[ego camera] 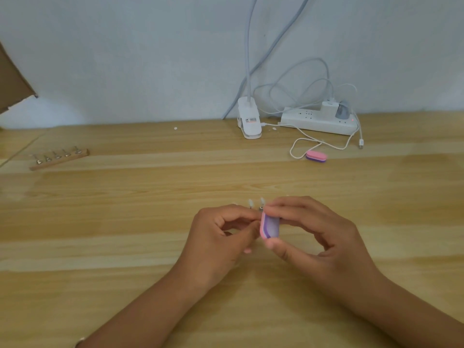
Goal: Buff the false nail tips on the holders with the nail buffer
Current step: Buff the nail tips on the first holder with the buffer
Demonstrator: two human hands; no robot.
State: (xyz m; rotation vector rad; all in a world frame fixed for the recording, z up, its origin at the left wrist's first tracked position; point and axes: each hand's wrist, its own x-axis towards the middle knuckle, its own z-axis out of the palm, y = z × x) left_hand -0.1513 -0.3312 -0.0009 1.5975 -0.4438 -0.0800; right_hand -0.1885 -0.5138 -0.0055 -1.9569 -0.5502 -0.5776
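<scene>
Your right hand (319,232) pinched the nail buffer (271,226) between thumb and fingers, low over the middle of the table (125,222). Your left hand (221,232) had its fingers curled in. It looked like it pinched the little holders (261,209), but the grip itself was hidden. Two nail tips (250,203) poked up just above your fingers, right beside the top of the buffer.

Here is what I thought could go wrong. The tips were tiny and thin, so a hard push could have popped one off its holder. A pale tip on pale wood would have been hard to find. The holders were skinny, so they could have turned in your fingers while you rubbed. The buffer sat very near your fingertips, so it could have scraped your skin. Rubbing one spot too long could have made a tip too thin.

The buffer was a small block with round ends, one layer pink and one purple. It looked soft like foam, and I guessed its faces were a bit rough. The tips were pale, curved and probably smooth, hard plastic. The holders looked like thin shiny metal. The table was light, smooth, stripy wood.

Far off to the left lay a wooden rack (59,159) with five more holders standing in a row. A second buffer (316,156), also pink and purple, lay far back by a white cable (296,146).
</scene>
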